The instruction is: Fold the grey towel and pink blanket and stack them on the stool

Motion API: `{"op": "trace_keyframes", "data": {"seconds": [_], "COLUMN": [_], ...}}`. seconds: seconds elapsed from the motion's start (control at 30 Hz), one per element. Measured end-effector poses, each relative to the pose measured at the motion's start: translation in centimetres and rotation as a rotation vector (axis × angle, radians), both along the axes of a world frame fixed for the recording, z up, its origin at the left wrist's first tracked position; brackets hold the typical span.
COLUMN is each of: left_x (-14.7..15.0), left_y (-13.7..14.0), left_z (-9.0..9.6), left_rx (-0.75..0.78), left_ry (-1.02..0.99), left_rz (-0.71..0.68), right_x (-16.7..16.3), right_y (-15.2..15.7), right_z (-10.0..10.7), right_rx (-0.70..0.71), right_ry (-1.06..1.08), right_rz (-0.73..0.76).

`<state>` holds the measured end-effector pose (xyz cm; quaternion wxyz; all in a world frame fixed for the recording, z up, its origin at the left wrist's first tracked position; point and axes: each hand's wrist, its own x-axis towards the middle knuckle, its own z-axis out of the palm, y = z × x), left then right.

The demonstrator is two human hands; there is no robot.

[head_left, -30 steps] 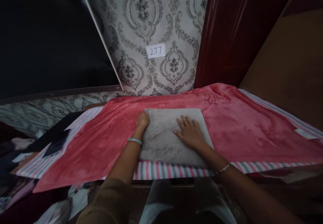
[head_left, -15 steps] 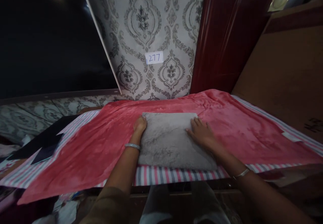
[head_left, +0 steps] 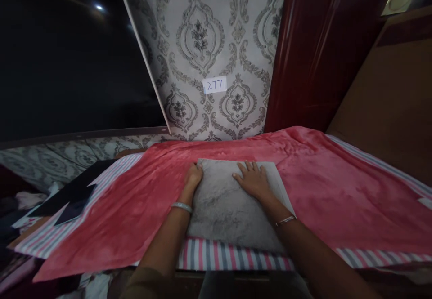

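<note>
patterned wallpaper (head_left: pixel 200 40), dark screen (head_left: pixel 74 65), red panel (head_left: pixel 303 56)

The head camera looks forward and down over the grey cloth (head_left: pixel 226 207).

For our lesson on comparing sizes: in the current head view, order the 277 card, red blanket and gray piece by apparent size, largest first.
1. Red blanket
2. Gray piece
3. 277 card
</note>
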<state>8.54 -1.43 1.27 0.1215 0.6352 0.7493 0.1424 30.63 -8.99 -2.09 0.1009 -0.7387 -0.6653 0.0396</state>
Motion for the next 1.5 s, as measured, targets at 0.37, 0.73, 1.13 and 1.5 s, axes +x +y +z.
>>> {"op": "trace_keyframes", "data": {"seconds": [0.37,0.73,1.13,1.5], "left_x": [2.8,1.3,0.5,0.4], "left_y": [-2.6,-5.0,-7.1,-7.0], "left_z": [-0.5,0.9,-1.1,-1.0], "left_rx": [0.025,-0.05,0.033,0.025], "left_ry": [0.318,0.385,0.324,0.297], "left_rz": [-0.497,-0.552,-0.518,-0.53], "right_x": [-0.1,0.2,-2.6,3.0], "right_y": [-0.4,-0.3,-3.1,-7.9], "right_z": [0.6,0.3,1.2,-0.5], "right_rx": [0.038,0.026,0.075,0.059], "right_ry": [0.004,0.023,-0.012,-0.112], "right_rz": [0.004,0.009,0.186,0.107]}}
